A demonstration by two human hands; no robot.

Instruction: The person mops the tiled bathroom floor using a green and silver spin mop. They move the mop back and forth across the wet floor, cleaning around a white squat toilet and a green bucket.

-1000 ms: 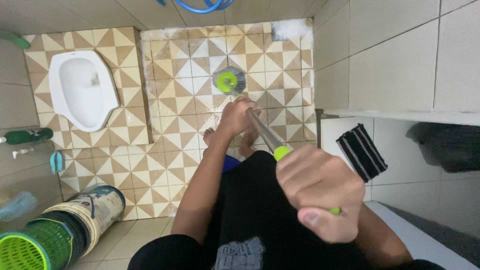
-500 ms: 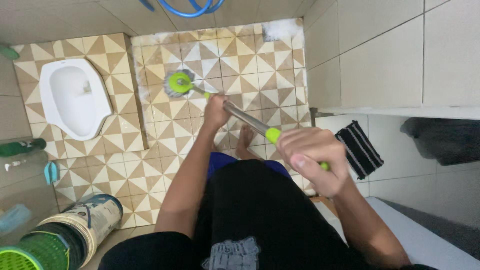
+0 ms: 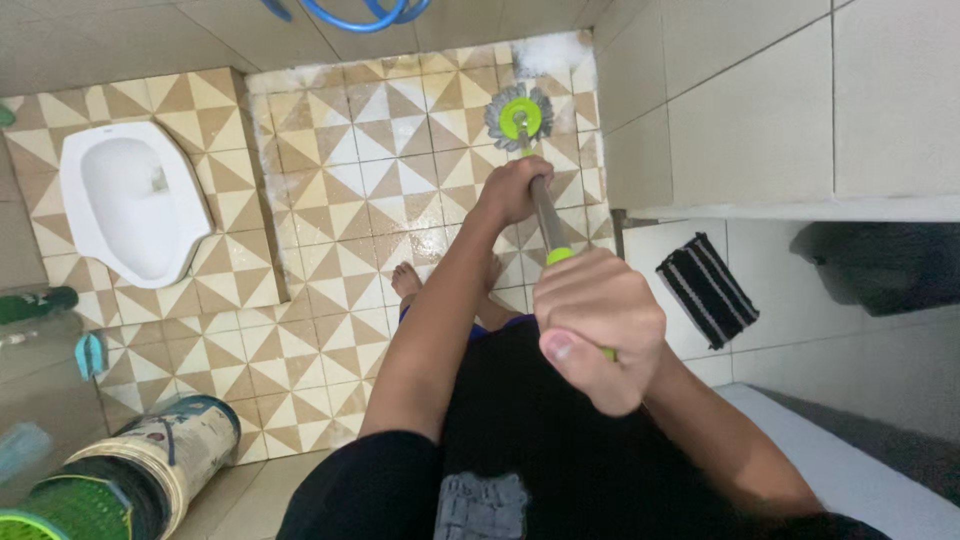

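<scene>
I hold a long-handled mop with both hands. Its round grey head with a lime green disc point(image 3: 518, 117) rests on the wet tan-and-white patterned floor tiles point(image 3: 380, 200) near the right wall. My left hand point(image 3: 512, 189) grips the silver pole point(image 3: 547, 218) lower down. Around the green upper end of the pole, my right hand point(image 3: 594, 324) is closed, close to the camera. My bare feet point(image 3: 407, 280) stand on the tiles below my arms.
A white squat toilet point(image 3: 132, 208) is set in a raised tiled step at left. A bucket with a green basket point(image 3: 130, 480) stands at bottom left. A blue hose point(image 3: 350, 12) lies at the top. A black striped cloth point(image 3: 705, 288) hangs at right beside a tiled wall point(image 3: 750, 110).
The mop head has swept from the floor's left-middle to the far right, near the wall. Both hands swung right with the pole.
</scene>
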